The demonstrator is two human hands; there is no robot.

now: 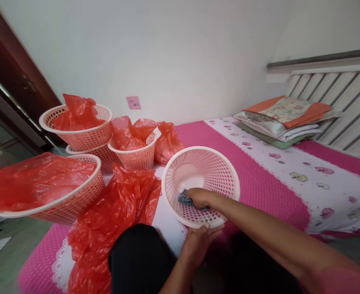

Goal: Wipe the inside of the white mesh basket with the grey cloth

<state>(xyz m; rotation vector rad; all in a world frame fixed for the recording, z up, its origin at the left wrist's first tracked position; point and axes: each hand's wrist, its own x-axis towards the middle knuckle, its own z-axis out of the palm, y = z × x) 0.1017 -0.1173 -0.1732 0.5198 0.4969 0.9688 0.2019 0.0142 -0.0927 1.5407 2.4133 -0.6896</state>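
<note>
A pale pink perforated plastic basket [219, 171] is tilted toward me on the pink bed. My left hand [200, 241] grips its near rim from below, fingers curled around the edge. My right hand [198, 197] reaches inside the basket and is closed on a small grey-blue cloth [183, 199], which presses against the basket's inner wall. A loose red plastic bag [112, 220] lies on the bed just left of the basket, beside my black-clad knee.
Several more pink baskets lined with red bags [78, 116] stand at the left, one large one [45, 192] close to me. Folded bedding [284, 118] is stacked at the back right by a slatted headboard [336, 106]. A white wall is behind.
</note>
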